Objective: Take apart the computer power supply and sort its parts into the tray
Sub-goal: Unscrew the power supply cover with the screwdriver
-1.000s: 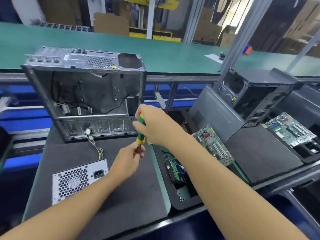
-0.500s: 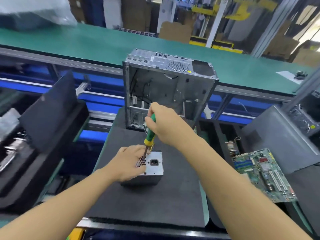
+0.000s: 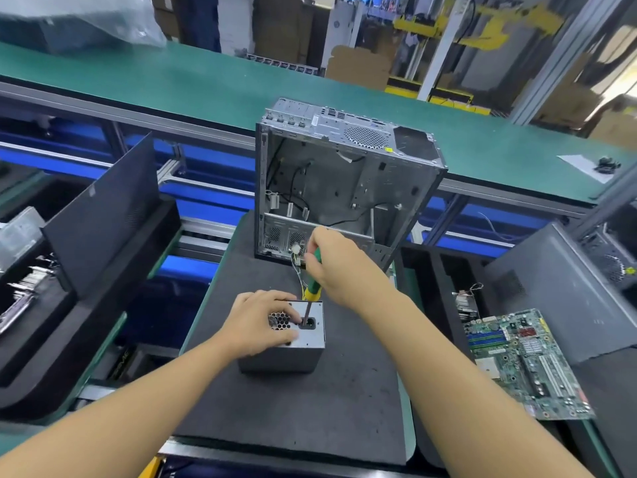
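Observation:
The grey power supply (image 3: 312,336) stands on the dark foam mat (image 3: 310,408), its fan-grille face turned up. My left hand (image 3: 260,320) rests on that face and grips the box over the grille. My right hand (image 3: 339,267) holds a green and yellow screwdriver (image 3: 314,286) upright, its tip down at the face by the black power socket. A bundle of coloured wires (image 3: 299,270) runs from the supply toward the open computer case (image 3: 344,181) behind it.
A green motherboard (image 3: 524,360) lies in the black tray (image 3: 427,270) to the right, beside a leaning grey side panel (image 3: 558,291). A black panel (image 3: 100,215) and another tray with metal parts stand at the left. A green conveyor belt (image 3: 172,84) runs behind.
The view swung left and centred on the power supply. My left hand came down onto its top face, and the screwdriver tip lowered to the face near the socket.

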`<state>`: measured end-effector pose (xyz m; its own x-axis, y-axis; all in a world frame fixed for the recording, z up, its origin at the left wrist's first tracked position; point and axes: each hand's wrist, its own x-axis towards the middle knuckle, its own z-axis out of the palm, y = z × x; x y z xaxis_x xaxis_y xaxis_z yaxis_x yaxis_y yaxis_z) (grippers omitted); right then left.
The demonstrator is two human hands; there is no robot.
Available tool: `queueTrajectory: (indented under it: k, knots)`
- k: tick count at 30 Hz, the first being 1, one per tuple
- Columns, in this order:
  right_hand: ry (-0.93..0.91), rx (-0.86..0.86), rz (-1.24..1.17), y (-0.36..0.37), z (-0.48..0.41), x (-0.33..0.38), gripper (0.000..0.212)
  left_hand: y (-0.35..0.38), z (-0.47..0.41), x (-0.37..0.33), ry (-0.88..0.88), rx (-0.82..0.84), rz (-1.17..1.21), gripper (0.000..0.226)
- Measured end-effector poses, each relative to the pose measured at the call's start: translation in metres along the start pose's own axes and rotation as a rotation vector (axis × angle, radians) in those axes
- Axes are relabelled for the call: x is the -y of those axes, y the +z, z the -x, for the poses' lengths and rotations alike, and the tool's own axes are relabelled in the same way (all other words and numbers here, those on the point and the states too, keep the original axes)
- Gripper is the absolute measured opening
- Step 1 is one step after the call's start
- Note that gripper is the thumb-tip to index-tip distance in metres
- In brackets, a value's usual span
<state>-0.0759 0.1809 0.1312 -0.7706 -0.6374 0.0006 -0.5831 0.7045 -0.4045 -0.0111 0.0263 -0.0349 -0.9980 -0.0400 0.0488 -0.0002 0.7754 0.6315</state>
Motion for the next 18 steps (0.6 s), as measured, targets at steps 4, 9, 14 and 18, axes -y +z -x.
queueTrajectory:
  k: [4,9,14,18]
  knots:
    - [0.000,-0.001,-0.041,0.001,-0.003,-0.003,0.011,0.008,-0.001,-0.002,-0.023,-0.069,-0.013,0.012]
    - [-0.005,-0.008,-0.046,0.004,-0.006,-0.004,0.011,0.008,-0.006,0.003,-0.035,-0.088,0.014,0.017]
    - [-0.012,-0.013,-0.054,0.007,-0.009,-0.005,0.011,0.010,-0.007,0.005,-0.030,-0.096,0.026,0.019]
    - [-0.010,-0.014,-0.054,0.008,-0.012,-0.005,0.010,0.010,-0.008,0.007,-0.017,-0.102,0.023,0.019]
